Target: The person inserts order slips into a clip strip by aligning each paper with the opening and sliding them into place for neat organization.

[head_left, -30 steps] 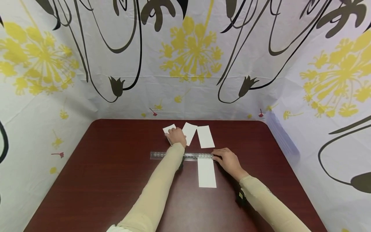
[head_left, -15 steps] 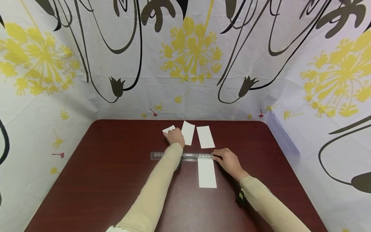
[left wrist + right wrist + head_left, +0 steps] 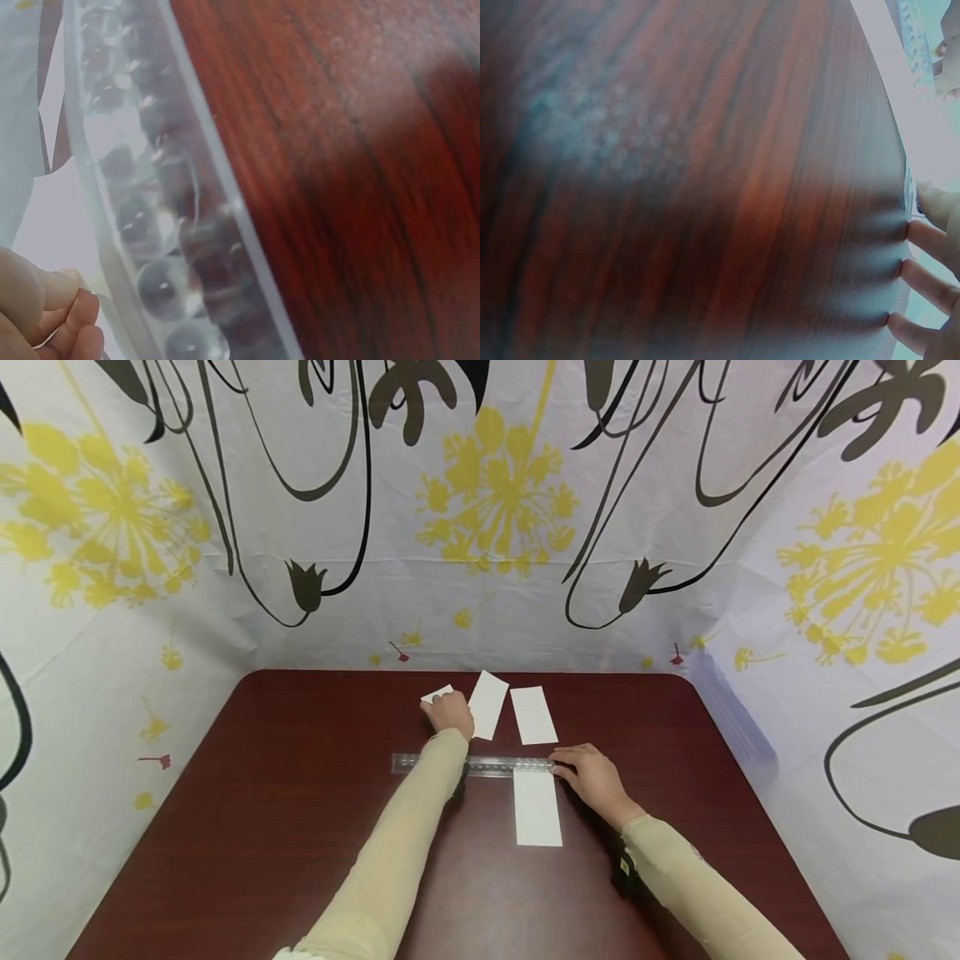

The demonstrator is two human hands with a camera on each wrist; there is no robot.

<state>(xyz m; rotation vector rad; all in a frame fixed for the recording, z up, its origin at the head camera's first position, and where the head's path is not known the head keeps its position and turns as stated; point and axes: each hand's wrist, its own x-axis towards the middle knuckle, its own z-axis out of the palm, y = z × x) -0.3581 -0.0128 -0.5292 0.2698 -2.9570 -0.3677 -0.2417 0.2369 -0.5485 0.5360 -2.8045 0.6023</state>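
Note:
A long clear plastic strip with a row of round domes [image 3: 491, 766] lies crosswise on the table; its domes show large in the left wrist view. My right hand [image 3: 594, 781] grips its right end between thumb and fingers, with other fingertips [image 3: 915, 277] on the table. Under that end lies the top of a white paper card [image 3: 537, 810]. Behind the strip, my left hand [image 3: 450, 714] covers most of the leftmost white card [image 3: 438, 693]. Thumb and fingertips [image 3: 71, 289] pinch together at a card's edge, beside the middle card [image 3: 489, 703]. The exact hold is partly hidden.
Another white card [image 3: 533, 715] lies to the right of the middle one, near the back of the dark red wooden table [image 3: 300, 793]. A patterned white cloth [image 3: 495, 635] hangs behind and along both sides of the table.
My left hand has shifted slightly left. The middle card has moved a little back and turned, with more of it showing. My right hand, the strip and the front card have stayed put.

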